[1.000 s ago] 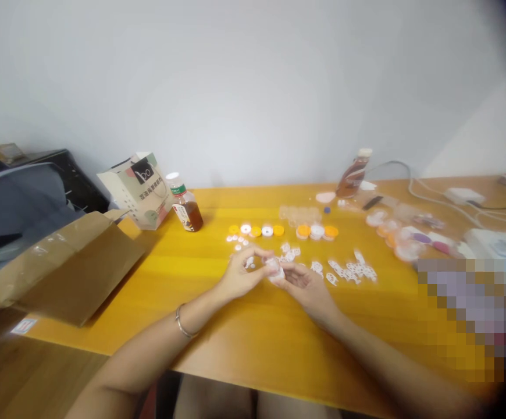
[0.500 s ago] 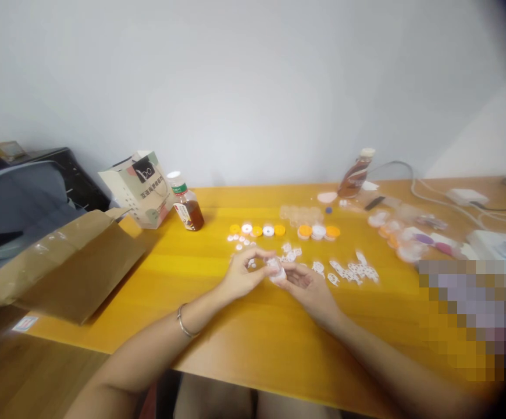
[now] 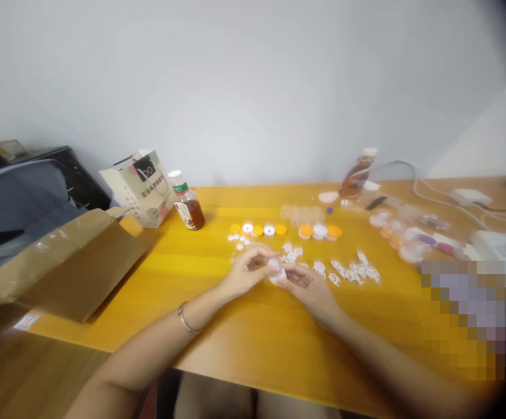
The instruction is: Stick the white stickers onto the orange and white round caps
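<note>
My left hand (image 3: 245, 272) and my right hand (image 3: 306, 286) meet over the middle of the yellow table (image 3: 244, 331). Together they pinch a small white plastic piece (image 3: 275, 270) between their fingertips. A thin bracelet (image 3: 184, 319) circles my left wrist. Just behind the hands lies a scatter of small white parts (image 3: 351, 272). Further back stands a row of orange and white round caps (image 3: 286, 230).
A brown cardboard box (image 3: 67, 262) lies at the left, with a paper bag (image 3: 140, 187) and a tea bottle (image 3: 187, 202) behind it. A second bottle (image 3: 356, 172), cables and more coloured caps (image 3: 410, 240) are at the back right. A blurred patch covers the right edge.
Both hands stay together on the white piece, with only slight finger movement. The view has shifted a little.
</note>
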`<state>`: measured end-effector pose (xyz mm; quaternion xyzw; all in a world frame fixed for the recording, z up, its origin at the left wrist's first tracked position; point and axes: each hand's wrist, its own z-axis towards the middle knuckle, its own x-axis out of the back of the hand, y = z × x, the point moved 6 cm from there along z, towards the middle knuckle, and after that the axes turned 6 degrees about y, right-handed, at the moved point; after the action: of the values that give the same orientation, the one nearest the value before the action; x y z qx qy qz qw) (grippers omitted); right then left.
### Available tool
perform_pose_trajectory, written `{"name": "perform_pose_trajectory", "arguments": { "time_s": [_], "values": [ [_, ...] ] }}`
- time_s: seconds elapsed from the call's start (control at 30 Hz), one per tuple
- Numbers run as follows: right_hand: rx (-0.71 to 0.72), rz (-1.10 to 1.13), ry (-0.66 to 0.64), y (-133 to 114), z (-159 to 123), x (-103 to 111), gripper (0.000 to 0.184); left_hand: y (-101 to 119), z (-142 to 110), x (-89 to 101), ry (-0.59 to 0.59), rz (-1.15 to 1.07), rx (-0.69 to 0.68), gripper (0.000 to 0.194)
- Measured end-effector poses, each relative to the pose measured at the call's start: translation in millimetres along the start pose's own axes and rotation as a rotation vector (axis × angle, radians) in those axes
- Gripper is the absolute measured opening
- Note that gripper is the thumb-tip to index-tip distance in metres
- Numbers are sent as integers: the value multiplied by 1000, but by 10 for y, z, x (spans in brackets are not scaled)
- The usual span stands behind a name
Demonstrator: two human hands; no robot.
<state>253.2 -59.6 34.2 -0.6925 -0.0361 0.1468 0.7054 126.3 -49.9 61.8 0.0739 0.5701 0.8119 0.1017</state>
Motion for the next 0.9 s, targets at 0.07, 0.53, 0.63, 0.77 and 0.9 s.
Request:
{"name": "perform_pose_trajectory", "arguments": {
  "time_s": [0.07,0.53,0.63,0.77,0.9],
  "values": [
    [1,-5,11,7,3,5,25,28,2,-31,-76,-10,13,21],
    [-28,60,-137,67,-8,-50,27,-25,9,1,-47,-48,74,24],
    [-64,166,-225,51,-31,-97,30,-36,7,34,30,-97,72,23],
    [-71,167,-220,21,-34,-95,31,-53,-1,3,5,-89,104,28],
    [-21,90,-103,-1,-18,-51,29,-56,-32,24,187,2,21,21]
  ]
}}
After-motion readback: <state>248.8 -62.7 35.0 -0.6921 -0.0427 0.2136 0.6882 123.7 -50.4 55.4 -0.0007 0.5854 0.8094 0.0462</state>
